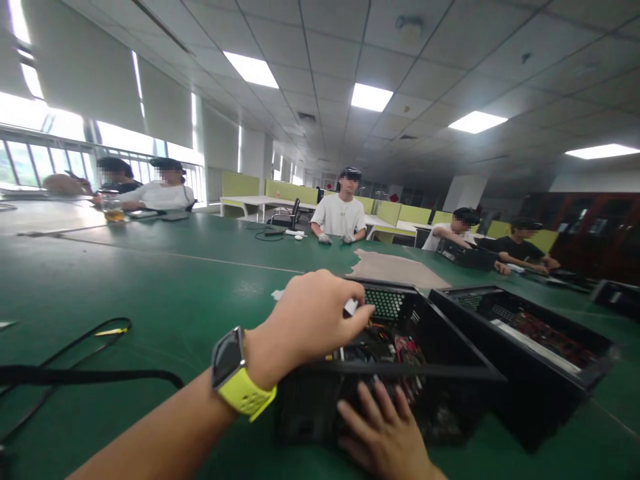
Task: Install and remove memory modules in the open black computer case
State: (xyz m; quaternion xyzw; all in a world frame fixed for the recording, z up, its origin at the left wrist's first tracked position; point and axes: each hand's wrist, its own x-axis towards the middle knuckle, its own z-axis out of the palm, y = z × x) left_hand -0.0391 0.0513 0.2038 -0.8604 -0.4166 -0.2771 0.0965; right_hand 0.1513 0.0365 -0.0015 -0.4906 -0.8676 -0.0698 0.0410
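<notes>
My left hand point(313, 317), with a yellow-green strapped watch point(243, 373) on its wrist, is above the left rim of an opened black computer case point(457, 340). Its thumb and index finger pinch a small white piece point(351, 307) whose kind I cannot make out. Inside the case, wires and a red circuit board point(409, 350) show, partly covered by the hand. My right hand point(387, 430) lies with fingers spread against the near side of that case. Nothing shows in its grasp.
A second opened computer case point(550, 347) stands close on the right. A brown sheet point(400, 268) lies beyond the cases on the green table point(200, 287). Black cables point(90, 375) run at the left. Several people sit around, one person point(340, 213) directly opposite.
</notes>
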